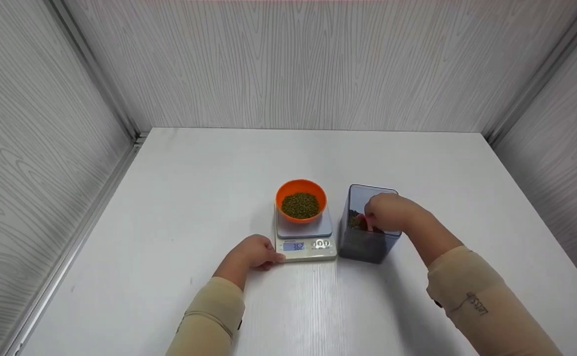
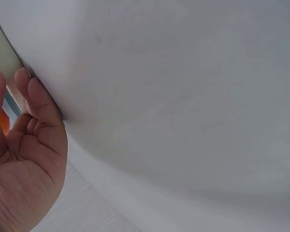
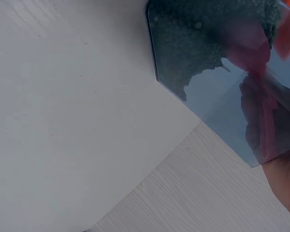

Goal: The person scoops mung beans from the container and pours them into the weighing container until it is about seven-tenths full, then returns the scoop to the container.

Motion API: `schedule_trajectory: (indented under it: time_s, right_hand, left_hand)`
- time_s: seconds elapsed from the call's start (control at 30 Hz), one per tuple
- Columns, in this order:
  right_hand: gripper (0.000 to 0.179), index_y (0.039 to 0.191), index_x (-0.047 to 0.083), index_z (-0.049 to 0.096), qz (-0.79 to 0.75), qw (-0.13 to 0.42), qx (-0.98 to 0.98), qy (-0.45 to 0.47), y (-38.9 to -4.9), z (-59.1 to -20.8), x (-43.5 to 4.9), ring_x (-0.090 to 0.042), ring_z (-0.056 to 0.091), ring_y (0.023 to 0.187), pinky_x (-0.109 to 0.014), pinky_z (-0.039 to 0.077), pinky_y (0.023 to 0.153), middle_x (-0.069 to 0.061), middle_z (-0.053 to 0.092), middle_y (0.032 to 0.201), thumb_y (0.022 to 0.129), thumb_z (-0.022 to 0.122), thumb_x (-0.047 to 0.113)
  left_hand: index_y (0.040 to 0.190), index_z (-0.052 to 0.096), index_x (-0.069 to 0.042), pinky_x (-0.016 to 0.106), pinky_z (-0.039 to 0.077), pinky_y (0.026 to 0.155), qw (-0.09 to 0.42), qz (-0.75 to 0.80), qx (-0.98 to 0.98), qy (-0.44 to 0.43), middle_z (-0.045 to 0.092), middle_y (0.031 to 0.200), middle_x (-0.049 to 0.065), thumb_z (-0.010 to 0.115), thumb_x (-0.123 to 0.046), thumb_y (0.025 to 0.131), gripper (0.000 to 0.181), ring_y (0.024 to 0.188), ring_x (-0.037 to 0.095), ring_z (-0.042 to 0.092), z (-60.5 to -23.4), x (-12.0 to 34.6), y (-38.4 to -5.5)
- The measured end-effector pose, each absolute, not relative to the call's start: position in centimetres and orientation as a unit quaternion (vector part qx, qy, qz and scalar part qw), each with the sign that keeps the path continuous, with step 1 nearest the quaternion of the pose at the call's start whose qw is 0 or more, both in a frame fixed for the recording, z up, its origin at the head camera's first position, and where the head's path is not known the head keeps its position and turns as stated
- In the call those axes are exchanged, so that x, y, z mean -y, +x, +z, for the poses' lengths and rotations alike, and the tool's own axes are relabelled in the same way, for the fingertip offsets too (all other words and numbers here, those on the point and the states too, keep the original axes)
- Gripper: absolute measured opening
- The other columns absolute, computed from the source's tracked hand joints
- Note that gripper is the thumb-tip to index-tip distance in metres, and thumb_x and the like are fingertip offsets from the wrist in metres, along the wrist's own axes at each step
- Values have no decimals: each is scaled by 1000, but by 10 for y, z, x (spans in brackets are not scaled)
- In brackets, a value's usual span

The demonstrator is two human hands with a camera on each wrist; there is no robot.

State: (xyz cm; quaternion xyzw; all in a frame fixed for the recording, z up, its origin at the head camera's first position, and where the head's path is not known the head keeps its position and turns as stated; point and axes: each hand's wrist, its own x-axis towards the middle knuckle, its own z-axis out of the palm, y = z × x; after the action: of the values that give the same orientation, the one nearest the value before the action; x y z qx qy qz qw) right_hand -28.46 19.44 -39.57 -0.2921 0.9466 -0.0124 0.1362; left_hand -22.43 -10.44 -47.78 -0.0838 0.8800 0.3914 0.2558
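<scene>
At the front left corner of a kitchen scale (image 1: 313, 255), my left hand (image 1: 254, 252) pinches the edge between thumb and fingers. The left wrist view shows this hand (image 2: 31, 150) from the palm side. On the scale sits an orange bowl (image 1: 288, 189) with small green beans (image 1: 300, 205), which look like mung beans. The display (image 1: 293, 246) appears to read 362. My right hand (image 1: 392, 211) reaches inside a clear bluish container (image 1: 365, 247) and grips a pink spoon (image 3: 267, 116) by its handle. Through the container wall, the spoon's head is among more beans (image 3: 183, 48).
The scale and the container stand side by side on a white table (image 1: 194, 183). A wood-grain panel (image 1: 288, 64) rises behind the table, with further panels at the left and right.
</scene>
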Motion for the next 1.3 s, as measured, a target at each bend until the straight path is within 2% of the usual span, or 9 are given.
schedule_trajectory:
  time_s: [0.13, 0.23, 0.4, 0.63, 0.97, 1.3]
  right_hand:
    - [4, 74, 7, 67, 54, 82, -942, -322, -283, -400, -192, -21, 49, 70, -37, 48, 67, -6, 57, 76, 77, 65, 9]
    - [3, 75, 7, 68, 61, 69, -943, -320, -283, -401, -192, -22, 49, 74, -39, 48, 70, -8, 55, 83, 76, 68, 10]
    - [6, 76, 8, 65, 1, 93, -949, -301, -287, -401, -196, -18, 46, 67, -34, 46, 64, -4, 50, 76, 80, 63, 6]
    - [8, 74, 6, 66, -27, 52, -930, -362, -295, -403, -204, -16, 44, 65, -30, 43, 61, -1, 48, 69, 77, 63, -1]
    - [10, 73, 7, 67, -37, 39, -919, -390, -304, -404, -209, -14, 42, 64, -28, 40, 58, 1, 47, 68, 75, 66, -3]
    - [8, 79, 5, 69, -66, 55, -917, -389, -308, -400, -213, -15, 46, 68, -29, 44, 62, -1, 51, 71, 78, 65, -1]
  left_hand:
    - [72, 58, -9, 27, 46, 61, 257, 391, -880, -84, 58, 66, 2, 75, -29, 75, 27, 60, 14, 54, -478, 104, -224]
    - [73, 58, -9, 27, 46, 61, 256, 391, -881, -78, 58, 66, 3, 75, -29, 75, 26, 60, 14, 54, -478, 104, -224]
    - [73, 59, -8, 27, 46, 60, 255, 388, -882, -75, 58, 66, 3, 74, -28, 76, 25, 59, 14, 54, -477, 104, -224]
    - [70, 57, -9, 26, 45, 59, 257, 385, -884, -68, 57, 64, 1, 73, -28, 77, 26, 58, 13, 53, -478, 105, -226]
    - [70, 57, -9, 26, 46, 59, 254, 378, -888, -65, 56, 63, 1, 74, -29, 77, 27, 57, 13, 52, -480, 105, -227]
    - [70, 57, -9, 25, 46, 58, 250, 386, -885, -74, 57, 64, 1, 74, -29, 76, 27, 57, 12, 52, -478, 103, -225]
